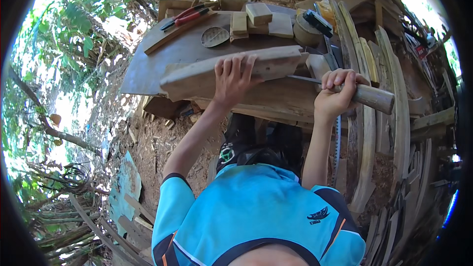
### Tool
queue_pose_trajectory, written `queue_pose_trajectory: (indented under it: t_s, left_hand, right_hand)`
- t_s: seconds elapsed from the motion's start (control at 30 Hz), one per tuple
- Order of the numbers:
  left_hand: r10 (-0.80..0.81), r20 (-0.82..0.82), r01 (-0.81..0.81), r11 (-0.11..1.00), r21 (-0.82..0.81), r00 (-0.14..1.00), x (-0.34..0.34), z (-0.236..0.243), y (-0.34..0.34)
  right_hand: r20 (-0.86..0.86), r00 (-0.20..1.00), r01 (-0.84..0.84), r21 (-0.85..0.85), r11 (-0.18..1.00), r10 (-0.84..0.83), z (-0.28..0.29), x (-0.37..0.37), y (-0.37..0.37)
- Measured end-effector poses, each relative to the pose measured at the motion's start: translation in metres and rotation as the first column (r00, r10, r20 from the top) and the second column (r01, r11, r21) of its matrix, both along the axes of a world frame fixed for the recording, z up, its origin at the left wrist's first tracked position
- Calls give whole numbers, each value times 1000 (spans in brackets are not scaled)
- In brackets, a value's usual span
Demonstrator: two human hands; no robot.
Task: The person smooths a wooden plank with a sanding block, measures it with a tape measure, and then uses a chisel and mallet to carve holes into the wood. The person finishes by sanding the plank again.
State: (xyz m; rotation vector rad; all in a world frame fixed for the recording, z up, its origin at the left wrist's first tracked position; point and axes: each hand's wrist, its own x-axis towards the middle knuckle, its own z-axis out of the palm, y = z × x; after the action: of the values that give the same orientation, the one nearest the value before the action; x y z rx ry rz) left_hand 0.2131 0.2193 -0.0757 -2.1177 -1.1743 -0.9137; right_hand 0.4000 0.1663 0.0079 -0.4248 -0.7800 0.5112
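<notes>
an outdoor woodworking yard under trees. a rough plank workbench (162,64) stands on bare earth littered with wood chips (157,143). on it lie sawn wooden blocks (258,13), red-handled pliers (185,16) and a roll of tape (305,32). curved wooden strips (367,133) are stacked to the right, with offcut planks (133,216) on the ground at lower left. green foliage (74,24) and branches surround the bench; no walls or roof show.

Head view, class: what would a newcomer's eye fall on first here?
The left hand pressing a long plank onto the workbench at centre. Beside it, the right hand grips a wooden-handled tool, its metal end at the plank's end. Red pliers and wood blocks lie behind.
</notes>
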Motion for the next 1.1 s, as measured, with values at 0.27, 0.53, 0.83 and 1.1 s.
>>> queue_pose_trajectory:
  t_s: [0.27, 0.53, 0.83, 1.1]
  left_hand:
    - [-114, -13, 76, 739, -670, 993, -37, 58, -16]
    - [-29, -42, 14, 944, -329, 999, -39, 27, -48]
    - [-19, -14, 10, 881, -473, 1000, -49, 35, -42]
    - [1, -33, -16, 879, -477, 999, -52, 43, -46]
  right_hand:
    - [59, 994, 94, -111, 989, -88, -21, 14, -23]
    - [23, 998, 66, -242, 968, -62, -29, 34, -30]
    - [-12, 998, 63, -251, 966, -69, -29, 36, -28]
    - [-10, 997, 71, -248, 966, -76, -35, 34, -28]
